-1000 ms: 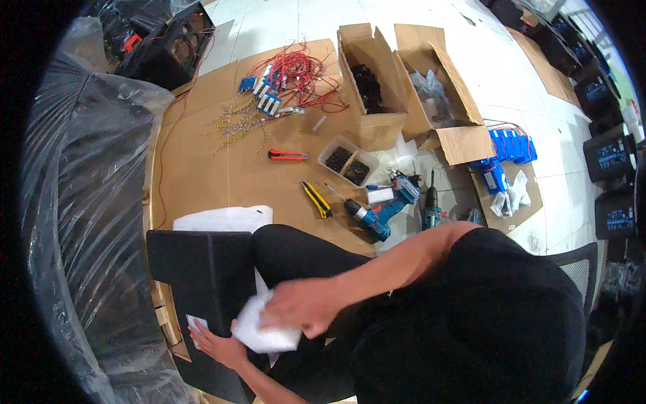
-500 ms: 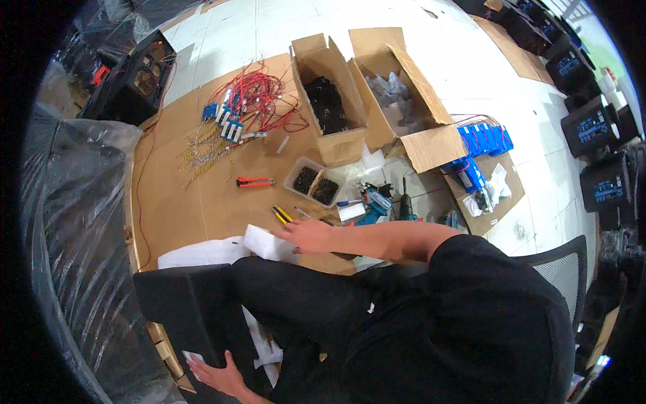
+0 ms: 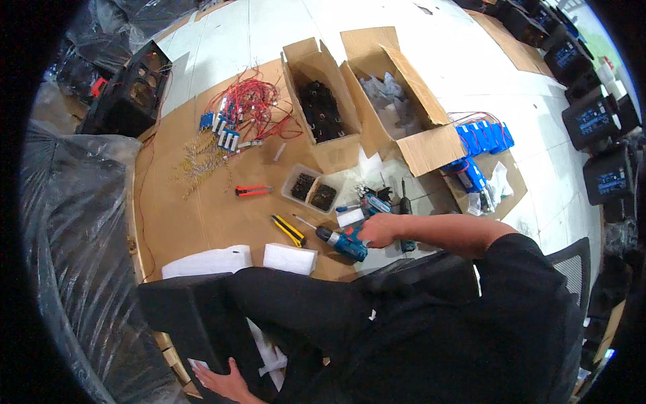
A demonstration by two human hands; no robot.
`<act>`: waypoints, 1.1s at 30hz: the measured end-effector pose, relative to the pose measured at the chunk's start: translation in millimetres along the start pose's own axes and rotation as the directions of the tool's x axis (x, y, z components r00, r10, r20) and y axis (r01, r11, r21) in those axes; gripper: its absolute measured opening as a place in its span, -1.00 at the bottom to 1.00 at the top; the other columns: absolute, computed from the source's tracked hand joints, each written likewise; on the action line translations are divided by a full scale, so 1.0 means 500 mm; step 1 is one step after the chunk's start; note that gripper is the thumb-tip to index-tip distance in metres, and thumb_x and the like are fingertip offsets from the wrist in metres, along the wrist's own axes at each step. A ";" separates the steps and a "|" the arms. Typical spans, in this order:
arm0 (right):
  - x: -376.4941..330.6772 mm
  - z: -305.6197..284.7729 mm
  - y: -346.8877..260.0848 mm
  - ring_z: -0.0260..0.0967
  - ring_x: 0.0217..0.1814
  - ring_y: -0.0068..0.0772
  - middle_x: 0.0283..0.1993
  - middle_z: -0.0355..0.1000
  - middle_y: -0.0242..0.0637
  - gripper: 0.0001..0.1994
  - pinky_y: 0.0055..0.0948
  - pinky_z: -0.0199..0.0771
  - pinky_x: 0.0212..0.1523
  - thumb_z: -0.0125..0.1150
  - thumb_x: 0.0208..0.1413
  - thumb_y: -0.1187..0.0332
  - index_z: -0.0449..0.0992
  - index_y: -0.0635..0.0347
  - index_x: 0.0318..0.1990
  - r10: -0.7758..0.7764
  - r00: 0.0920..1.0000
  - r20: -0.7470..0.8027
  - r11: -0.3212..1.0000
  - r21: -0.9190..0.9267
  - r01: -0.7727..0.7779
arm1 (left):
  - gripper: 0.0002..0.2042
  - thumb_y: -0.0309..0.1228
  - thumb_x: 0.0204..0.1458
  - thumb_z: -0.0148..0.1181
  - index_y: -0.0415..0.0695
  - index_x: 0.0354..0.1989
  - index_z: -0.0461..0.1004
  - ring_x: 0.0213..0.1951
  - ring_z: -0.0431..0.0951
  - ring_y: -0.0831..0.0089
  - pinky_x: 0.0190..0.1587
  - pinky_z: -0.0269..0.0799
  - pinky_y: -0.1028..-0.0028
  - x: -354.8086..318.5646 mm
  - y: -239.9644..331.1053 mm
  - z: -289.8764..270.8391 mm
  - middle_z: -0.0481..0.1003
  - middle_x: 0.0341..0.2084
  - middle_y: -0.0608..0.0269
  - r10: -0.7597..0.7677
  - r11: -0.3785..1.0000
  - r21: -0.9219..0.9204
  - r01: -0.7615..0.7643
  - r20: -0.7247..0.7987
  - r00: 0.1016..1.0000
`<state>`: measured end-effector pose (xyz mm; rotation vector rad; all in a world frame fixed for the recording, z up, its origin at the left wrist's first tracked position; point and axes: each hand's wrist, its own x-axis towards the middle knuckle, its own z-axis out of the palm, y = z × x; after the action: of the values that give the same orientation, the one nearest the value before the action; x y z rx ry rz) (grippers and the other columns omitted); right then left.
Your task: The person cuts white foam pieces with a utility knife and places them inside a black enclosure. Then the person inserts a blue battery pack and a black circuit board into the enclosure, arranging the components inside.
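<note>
My right hand [image 3: 380, 231] is closed round the handle of a blue cordless drill [image 3: 344, 244], which lies on the cardboard with its long bit pointing far left. Part of the handle is hidden by the fingers. My left hand [image 3: 223, 382] lies flat with fingers apart on a black case [image 3: 195, 316] at my lower left. A small white piece [image 3: 199, 364] shows at its fingertips. A white foam block [image 3: 290, 258] stands against my leg, beside a longer white foam piece [image 3: 207, 261]. A yellow utility knife [image 3: 289, 230] is left of the drill.
Beyond are a red utility knife [image 3: 253, 191], a tub of screws [image 3: 289, 196], a second blue drill [image 3: 375, 204] and a dark drill [image 3: 405, 215]. Two open cartons [image 3: 340, 151] [image 3: 431, 149], tangled red wires [image 3: 259, 101] and blue battery packs [image 3: 481, 137] lie farther off.
My right hand has left the white foam block and moved right to the drill. The foam block now sits slightly farther right and lower. My left hand stays on the black case.
</note>
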<state>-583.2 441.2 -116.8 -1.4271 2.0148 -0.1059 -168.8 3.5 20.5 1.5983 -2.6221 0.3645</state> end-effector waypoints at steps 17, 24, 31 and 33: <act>0.019 -0.029 0.040 0.56 -0.12 0.10 -0.22 0.58 0.03 -0.70 0.02 0.57 -0.13 0.20 0.02 0.13 0.64 0.14 -0.23 0.494 0.853 -0.168 0.862 -0.030 -0.505 | 0.01 -0.13 -0.04 0.46 -0.12 0.51 -0.07 0.51 -0.07 0.02 0.50 -0.28 -0.04 -0.098 -0.063 -0.062 -0.03 0.49 -0.04 -0.092 0.902 -0.430 0.017 -0.154 0.984; 0.015 -0.041 0.093 0.54 -0.14 0.14 -0.27 0.58 0.05 -0.67 0.04 0.55 -0.11 0.17 0.08 0.16 0.58 0.25 -0.20 0.419 0.862 -0.285 0.906 0.195 -0.376 | -0.23 -0.12 0.21 0.24 -0.22 0.47 0.03 0.45 0.09 0.00 0.45 0.02 0.09 -0.315 -0.179 -0.013 0.09 0.44 -0.06 -0.309 0.916 -0.338 0.218 -0.244 0.919; 0.289 -0.114 0.128 0.57 -0.25 0.10 -0.36 0.57 0.04 -0.63 -0.09 0.58 -0.16 0.20 0.19 0.09 0.62 0.27 -0.14 0.413 0.462 -0.785 0.899 0.270 -0.345 | -0.37 -0.12 0.30 0.12 -0.23 0.42 0.14 0.41 0.17 -0.04 0.42 0.11 0.07 -0.469 -0.208 0.069 0.18 0.38 -0.11 -0.491 0.853 -0.264 0.449 -0.120 0.863; 0.349 -0.184 0.030 0.57 -0.18 0.14 -0.31 0.58 0.05 -0.64 -0.07 0.58 -0.09 0.22 0.16 0.11 0.63 0.28 -0.17 0.454 0.684 -0.570 0.868 0.111 -0.484 | -0.37 -0.12 0.30 0.12 -0.24 0.41 0.15 0.39 0.20 -0.04 0.41 0.13 0.09 -0.551 -0.239 0.044 0.21 0.36 -0.14 -0.557 0.820 -0.224 0.526 -0.108 0.823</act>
<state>-678.9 268.9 -131.9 -0.9028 2.8577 -0.3018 66.2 186.0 -24.8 2.0393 -1.8886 0.1993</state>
